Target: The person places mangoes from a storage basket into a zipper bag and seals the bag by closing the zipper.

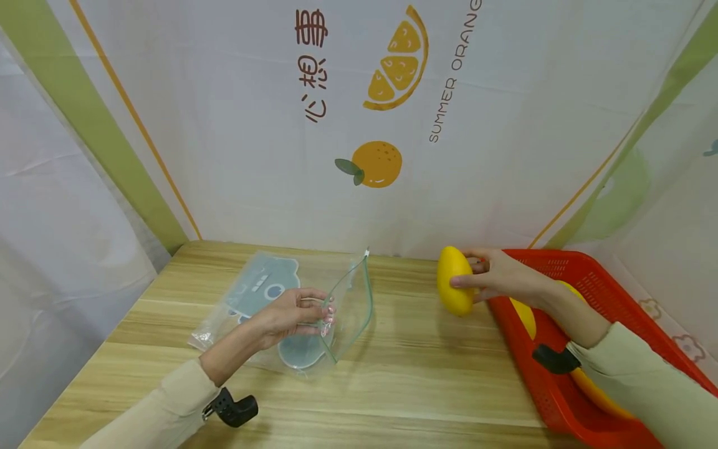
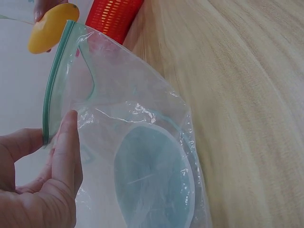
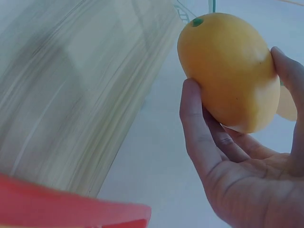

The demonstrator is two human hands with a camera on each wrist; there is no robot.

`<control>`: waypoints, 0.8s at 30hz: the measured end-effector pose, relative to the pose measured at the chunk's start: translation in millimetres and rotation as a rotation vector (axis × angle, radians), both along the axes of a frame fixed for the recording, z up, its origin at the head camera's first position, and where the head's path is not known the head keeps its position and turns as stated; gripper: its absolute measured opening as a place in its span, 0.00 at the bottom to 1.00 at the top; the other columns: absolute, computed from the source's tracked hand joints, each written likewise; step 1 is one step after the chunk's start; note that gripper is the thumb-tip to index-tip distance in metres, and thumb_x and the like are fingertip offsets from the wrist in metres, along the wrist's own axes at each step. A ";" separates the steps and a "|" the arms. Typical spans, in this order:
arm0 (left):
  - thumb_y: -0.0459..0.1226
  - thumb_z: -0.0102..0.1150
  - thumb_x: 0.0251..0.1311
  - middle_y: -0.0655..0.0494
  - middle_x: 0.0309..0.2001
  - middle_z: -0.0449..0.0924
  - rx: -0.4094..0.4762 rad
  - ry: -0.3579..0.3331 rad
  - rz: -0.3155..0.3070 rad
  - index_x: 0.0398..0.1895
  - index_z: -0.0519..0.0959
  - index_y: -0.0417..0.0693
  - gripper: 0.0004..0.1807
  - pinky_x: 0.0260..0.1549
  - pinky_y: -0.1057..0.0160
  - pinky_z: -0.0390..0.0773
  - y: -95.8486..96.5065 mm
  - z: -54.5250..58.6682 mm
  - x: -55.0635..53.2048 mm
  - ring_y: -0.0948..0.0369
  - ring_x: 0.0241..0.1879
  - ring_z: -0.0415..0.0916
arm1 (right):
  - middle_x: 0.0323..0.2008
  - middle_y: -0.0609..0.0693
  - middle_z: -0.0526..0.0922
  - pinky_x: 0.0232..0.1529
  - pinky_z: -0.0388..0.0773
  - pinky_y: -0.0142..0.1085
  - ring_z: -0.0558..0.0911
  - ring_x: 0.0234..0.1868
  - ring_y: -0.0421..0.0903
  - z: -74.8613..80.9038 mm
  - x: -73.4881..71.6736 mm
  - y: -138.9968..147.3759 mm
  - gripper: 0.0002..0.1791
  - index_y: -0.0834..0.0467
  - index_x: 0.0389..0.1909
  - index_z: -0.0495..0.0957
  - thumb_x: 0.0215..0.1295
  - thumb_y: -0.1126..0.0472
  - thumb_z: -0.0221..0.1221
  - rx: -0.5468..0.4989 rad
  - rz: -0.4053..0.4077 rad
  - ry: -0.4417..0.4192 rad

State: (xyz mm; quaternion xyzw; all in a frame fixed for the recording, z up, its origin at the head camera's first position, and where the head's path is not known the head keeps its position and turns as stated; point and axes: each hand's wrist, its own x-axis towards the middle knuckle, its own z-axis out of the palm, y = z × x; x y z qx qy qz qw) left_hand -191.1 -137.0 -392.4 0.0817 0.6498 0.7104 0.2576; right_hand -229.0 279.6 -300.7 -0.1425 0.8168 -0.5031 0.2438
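Observation:
A clear zip bag (image 1: 350, 312) with a green-edged mouth and a blue printed pattern lies on the table, its mouth parted toward the right. My left hand (image 1: 294, 315) pinches the near edge of that mouth; in the left wrist view the thumb and fingers (image 2: 66, 152) hold the green zip strip (image 2: 54, 90). Up in the air between bag and basket, my right hand (image 1: 496, 274) grips a yellow mango (image 1: 455, 280). The right wrist view shows the mango (image 3: 230, 71) held between thumb and fingers, a green spot at its end.
A red plastic basket (image 1: 552, 399) stands at the table's right side, with more yellow fruit (image 1: 597, 393) in it, partly hidden by the right arm. The wooden table (image 1: 421, 393) meets a white printed curtain (image 1: 252, 156) at the back.

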 end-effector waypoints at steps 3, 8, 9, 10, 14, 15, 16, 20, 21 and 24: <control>0.28 0.56 0.71 0.39 0.53 0.78 -0.002 -0.002 0.007 0.67 0.60 0.26 0.27 0.47 0.54 0.85 -0.8 1.0 0.4 0.53 0.48 0.82 | 0.54 0.64 0.79 0.48 0.85 0.51 0.82 0.51 0.60 0.1 -1.2 -6.4 0.40 0.64 0.74 0.59 0.69 0.56 0.67 -0.004 0.021 0.001; 0.28 0.56 0.71 0.38 0.54 0.77 -0.004 -0.003 0.012 0.69 0.59 0.26 0.28 0.49 0.53 0.84 -0.9 2.2 0.6 0.52 0.50 0.82 | 0.55 0.64 0.79 0.49 0.84 0.52 0.82 0.52 0.61 -0.6 -4.0 -13.5 0.39 0.64 0.73 0.59 0.68 0.57 0.67 -0.020 0.016 -0.012; 0.28 0.56 0.71 0.38 0.54 0.77 -0.006 -0.001 0.012 0.69 0.59 0.26 0.28 0.49 0.52 0.84 -0.7 2.3 0.5 0.51 0.50 0.82 | 0.55 0.64 0.79 0.49 0.84 0.52 0.82 0.52 0.61 -0.9 -4.6 -14.3 0.39 0.64 0.73 0.60 0.68 0.57 0.68 -0.024 0.014 -0.015; 0.28 0.56 0.71 0.38 0.54 0.77 -0.010 0.001 0.011 0.69 0.59 0.26 0.28 0.49 0.53 0.84 -0.4 2.2 0.5 0.51 0.50 0.82 | 0.55 0.64 0.79 0.49 0.84 0.52 0.82 0.52 0.61 -1.2 -4.9 -15.1 0.39 0.64 0.73 0.60 0.68 0.57 0.68 -0.028 0.013 -0.015; 0.28 0.55 0.71 0.38 0.54 0.78 -0.021 0.001 0.011 0.68 0.59 0.26 0.27 0.48 0.54 0.85 0.6 1.7 0.4 0.52 0.50 0.82 | 0.54 0.65 0.80 0.49 0.84 0.53 0.82 0.51 0.60 -2.8 -5.7 -16.6 0.38 0.66 0.72 0.61 0.68 0.58 0.68 -0.037 0.013 -0.018; 0.28 0.55 0.71 0.38 0.53 0.78 -0.023 0.001 0.012 0.68 0.59 0.26 0.27 0.47 0.54 0.85 0.7 1.5 0.5 0.52 0.49 0.82 | 0.54 0.65 0.80 0.49 0.84 0.52 0.82 0.51 0.60 -3.4 -5.9 -16.8 0.38 0.66 0.71 0.61 0.68 0.58 0.67 -0.037 0.015 -0.018; 0.28 0.55 0.71 0.39 0.53 0.78 -0.022 -0.001 0.012 0.68 0.60 0.26 0.27 0.46 0.55 0.85 0.7 1.4 0.7 0.52 0.49 0.82 | 0.54 0.65 0.80 0.49 0.84 0.52 0.82 0.51 0.60 -4.0 -6.0 -17.1 0.38 0.67 0.71 0.61 0.68 0.58 0.67 -0.035 0.014 -0.018; 0.28 0.56 0.71 0.39 0.53 0.78 -0.019 -0.007 0.013 0.67 0.60 0.26 0.26 0.46 0.56 0.85 0.2 0.3 0.9 0.53 0.48 0.82 | 0.53 0.64 0.81 0.48 0.85 0.52 0.82 0.50 0.60 -6.9 -6.5 -19.1 0.37 0.68 0.70 0.62 0.68 0.58 0.68 -0.030 0.010 -0.023; 0.28 0.56 0.71 0.39 0.53 0.78 -0.019 -0.010 0.015 0.67 0.60 0.27 0.26 0.46 0.56 0.85 -0.1 0.1 1.1 0.53 0.48 0.82 | 0.53 0.64 0.81 0.48 0.85 0.52 0.82 0.51 0.60 -7.8 -6.8 -19.8 0.37 0.68 0.70 0.62 0.68 0.58 0.67 -0.030 0.010 -0.024; 0.28 0.56 0.71 0.39 0.54 0.78 -0.021 -0.015 0.016 0.68 0.60 0.27 0.27 0.47 0.55 0.85 -1.0 -0.6 1.4 0.52 0.48 0.82 | 0.53 0.64 0.81 0.48 0.85 0.52 0.83 0.51 0.60 -10.5 -8.2 -23.6 0.37 0.68 0.70 0.62 0.68 0.57 0.68 -0.034 0.011 -0.029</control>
